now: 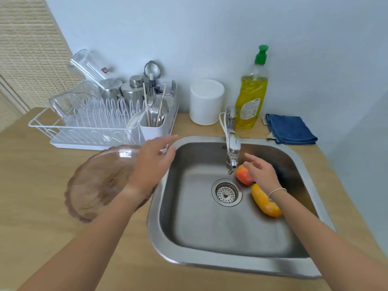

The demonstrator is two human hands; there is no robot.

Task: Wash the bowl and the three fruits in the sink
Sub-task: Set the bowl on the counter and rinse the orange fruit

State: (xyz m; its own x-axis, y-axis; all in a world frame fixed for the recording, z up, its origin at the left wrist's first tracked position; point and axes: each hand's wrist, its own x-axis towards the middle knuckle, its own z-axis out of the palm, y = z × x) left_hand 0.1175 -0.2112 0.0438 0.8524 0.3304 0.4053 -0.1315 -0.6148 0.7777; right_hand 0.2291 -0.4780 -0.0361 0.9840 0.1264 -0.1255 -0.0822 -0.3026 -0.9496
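A clear brownish glass bowl lies on the wooden counter left of the steel sink. My left hand hovers over the bowl's right rim, fingers spread, holding nothing. Inside the sink, right of the drain, a red-orange fruit lies under the tap spout and a long yellow fruit lies beside it. My right hand is over the red-orange fruit with fingers apart, touching or nearly touching it. A third fruit is not visible.
The tap stands at the sink's back edge. Behind it are a yellow dish soap bottle, a white canister and a folded blue cloth. A white drying rack with glasses and cutlery stands at back left.
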